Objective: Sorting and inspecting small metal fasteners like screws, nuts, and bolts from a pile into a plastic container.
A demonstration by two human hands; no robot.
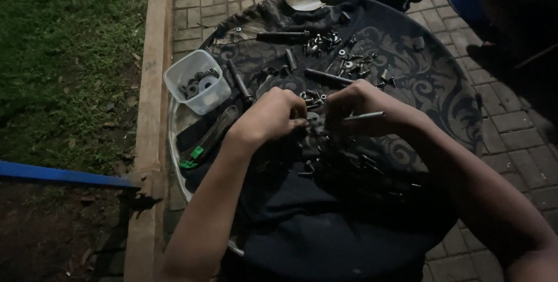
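Dark-clothed tray (442, 102): bolts (343, 64), washer-filled clear tub (197, 81).

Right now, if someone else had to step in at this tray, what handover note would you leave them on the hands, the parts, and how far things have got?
Left hand: fingers curled around a small dark part, too dim to identify.
Right hand: gripping a long metal bolt that points right; both hands meet over mid-tray.
Parts: loose bolts and nuts scattered on the dark patterned cloth covering the round tray. Clear plastic container at the tray's left edge holds washers.
Done: some washers lie in the container.
Left: most hardware lies loose on the cloth.
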